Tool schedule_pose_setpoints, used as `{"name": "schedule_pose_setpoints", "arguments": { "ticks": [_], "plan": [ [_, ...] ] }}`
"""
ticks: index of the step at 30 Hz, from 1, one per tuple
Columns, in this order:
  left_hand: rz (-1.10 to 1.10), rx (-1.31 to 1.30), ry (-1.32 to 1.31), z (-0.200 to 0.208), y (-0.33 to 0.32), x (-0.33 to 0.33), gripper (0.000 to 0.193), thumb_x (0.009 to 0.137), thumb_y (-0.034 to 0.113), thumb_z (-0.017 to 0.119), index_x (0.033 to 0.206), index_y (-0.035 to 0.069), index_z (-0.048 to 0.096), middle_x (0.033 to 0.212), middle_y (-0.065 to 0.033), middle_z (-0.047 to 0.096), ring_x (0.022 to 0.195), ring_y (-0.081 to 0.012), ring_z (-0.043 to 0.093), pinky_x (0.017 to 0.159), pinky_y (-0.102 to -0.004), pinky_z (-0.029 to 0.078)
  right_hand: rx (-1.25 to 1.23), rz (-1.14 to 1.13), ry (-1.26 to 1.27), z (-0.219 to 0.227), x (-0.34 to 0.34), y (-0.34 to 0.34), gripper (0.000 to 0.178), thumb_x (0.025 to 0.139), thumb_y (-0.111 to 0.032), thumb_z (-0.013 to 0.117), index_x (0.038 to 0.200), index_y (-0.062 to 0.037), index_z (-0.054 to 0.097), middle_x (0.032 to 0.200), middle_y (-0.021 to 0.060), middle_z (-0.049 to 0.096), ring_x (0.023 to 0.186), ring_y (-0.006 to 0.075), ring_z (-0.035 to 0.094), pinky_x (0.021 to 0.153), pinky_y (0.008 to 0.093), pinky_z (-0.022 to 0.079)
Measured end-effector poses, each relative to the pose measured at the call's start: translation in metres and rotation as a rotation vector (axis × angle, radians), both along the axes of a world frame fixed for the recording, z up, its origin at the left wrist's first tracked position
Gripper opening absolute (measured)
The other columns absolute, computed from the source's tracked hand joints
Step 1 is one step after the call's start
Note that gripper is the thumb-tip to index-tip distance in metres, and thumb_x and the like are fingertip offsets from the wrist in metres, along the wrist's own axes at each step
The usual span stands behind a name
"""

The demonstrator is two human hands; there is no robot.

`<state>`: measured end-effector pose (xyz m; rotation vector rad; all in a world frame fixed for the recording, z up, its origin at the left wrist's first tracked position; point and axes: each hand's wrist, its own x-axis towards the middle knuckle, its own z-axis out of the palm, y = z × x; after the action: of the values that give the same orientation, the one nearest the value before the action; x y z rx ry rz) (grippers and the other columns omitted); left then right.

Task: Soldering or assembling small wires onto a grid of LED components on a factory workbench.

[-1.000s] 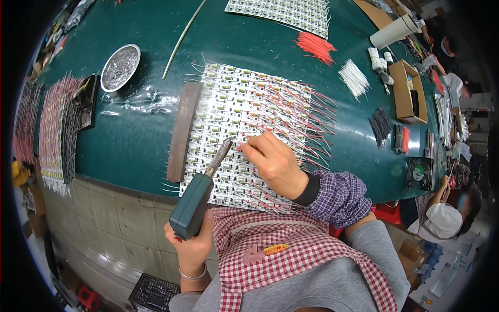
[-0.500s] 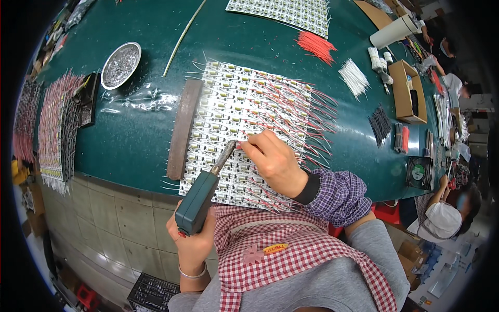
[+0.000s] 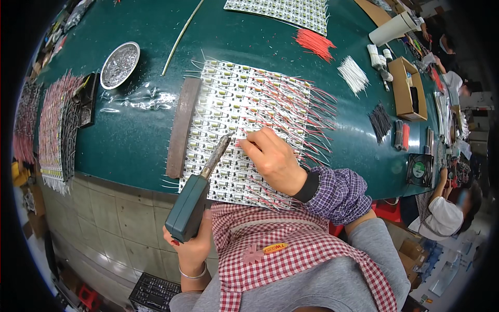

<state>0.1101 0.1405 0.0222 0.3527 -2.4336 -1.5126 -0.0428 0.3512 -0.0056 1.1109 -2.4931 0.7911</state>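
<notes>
My left hand (image 3: 193, 240) is wrapped around the handle of a dark green soldering gun (image 3: 188, 205). Its long metal tip slants up to the right over a white circuit board panel (image 3: 213, 122), ending just left of my right fingers. My right hand (image 3: 273, 160) rests over the panel, thumb and forefinger pinched on what looks like a thin red wire, mostly hidden by the fingers. Rows of small components cover the panel. Many red and white wires (image 3: 322, 112) stick out along its right side. A brown bar (image 3: 183, 127) lies along its left edge.
A bowl of metal bits (image 3: 120, 66) stands at the upper left, with wired panels (image 3: 57, 130) beyond the dark holder (image 3: 89, 101). Red wires (image 3: 314, 43), white wires (image 3: 353, 74), black wires (image 3: 380, 124) and a cardboard box (image 3: 408, 88) lie right. Co-workers sit at far right.
The soldering gun has shifted slightly left and its tip has drawn back from my right fingertips. My right hand stays almost in place, still pinched.
</notes>
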Motion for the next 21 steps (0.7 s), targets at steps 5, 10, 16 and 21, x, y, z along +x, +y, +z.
{"name": "schedule_pose_setpoints", "arguments": {
  "ticks": [5, 10, 16, 21],
  "plan": [
    [0.048, -0.047, 0.025, -0.01, 0.002, 0.006, 0.031, 0.079, -0.005, 0.078, 0.109, -0.009, 0.069, 0.095, -0.0088, 0.072, 0.072, -0.011, 0.064, 0.063, -0.0243, 0.05, -0.021, 0.005, 0.016, -0.001, -0.001, -0.002, 0.023, 0.078, -0.001, 0.062, 0.101, 0.004, 0.063, 0.093, 0.0112, 0.057, 0.085, 0.0252, 0.057, 0.071, 0.0345, 0.051],
    [0.121, 0.039, 0.038, -0.013, 0.005, 0.011, 0.03, 0.08, -0.005, 0.078, 0.108, -0.009, 0.068, 0.094, -0.0089, 0.072, 0.073, -0.0113, 0.065, 0.063, -0.0242, 0.051, -0.021, 0.023, 0.035, 0.005, 0.005, 0.002, 0.026, 0.077, -0.002, 0.063, 0.102, 0.0043, 0.064, 0.094, 0.0106, 0.057, 0.085, 0.0249, 0.056, 0.071, 0.0331, 0.049],
    [0.133, 0.11, -0.014, -0.008, 0.003, 0.017, 0.029, 0.08, -0.004, 0.078, 0.107, -0.008, 0.068, 0.094, -0.0085, 0.072, 0.075, -0.0117, 0.065, 0.066, -0.0248, 0.051, -0.026, 0.051, -0.034, 0.003, 0.015, 0.001, 0.029, 0.075, 0.001, 0.064, 0.103, 0.0048, 0.065, 0.092, 0.0104, 0.057, 0.084, 0.0244, 0.055, 0.071, 0.033, 0.049],
    [0.095, 0.036, -0.009, -0.021, 0.0, 0.026, 0.044, 0.076, -0.003, 0.084, 0.111, -0.006, 0.057, 0.099, -0.0117, 0.065, 0.078, -0.0175, 0.065, 0.068, -0.0289, 0.053, -0.03, 0.055, -0.046, -0.001, 0.016, -0.001, 0.028, 0.075, 0.002, 0.065, 0.103, 0.0059, 0.065, 0.092, 0.0109, 0.057, 0.084, 0.0245, 0.055, 0.071, 0.0326, 0.05]
  ]
}}
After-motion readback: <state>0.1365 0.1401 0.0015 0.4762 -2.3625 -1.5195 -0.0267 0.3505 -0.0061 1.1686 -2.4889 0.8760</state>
